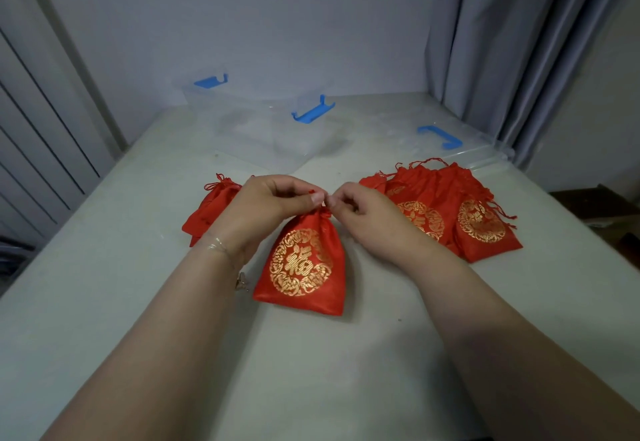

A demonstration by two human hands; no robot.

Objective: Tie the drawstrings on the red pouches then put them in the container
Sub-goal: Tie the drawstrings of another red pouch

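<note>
Head view, only one. Red pouch (304, 264) lies flat on the bench (104, 267), centre, near the person, gold round emblem facing up, neck gathered at its far end. Left hand (273, 205) and right hand (360, 212) meet just over that neck, fingers curled, each pinching the thin red drawstring (320, 198); thumbs almost touching. Only a short bit of string shows between the fingertips, knot state can't be told. Thin bracelet (218, 246) on the left wrist.

Clear plastic container (263, 122) sits far-centre on the bench, lid off, blue latches (313, 111) sticking up on its sides; inside looks see-through, contents can't be told. Its clear lid (460, 143) with a blue handle lies far right, at the bench's right edge beside the curtain.

Open bench surface between pouch and container, and a wide bare stretch near the person under both forearms. Bench's left edge runs beside a ribbed grey panel (41, 129); right edge drops off to a dark floor area.

Around: pile of red pouches (450, 212) right of the hands, overlapping, gold emblems up, loose strings trailing toward the lid. Smaller group of red pouches (211, 208) left, partly hidden behind the left hand. Grey curtain (519, 42) far right, plain wall behind the container.
</note>
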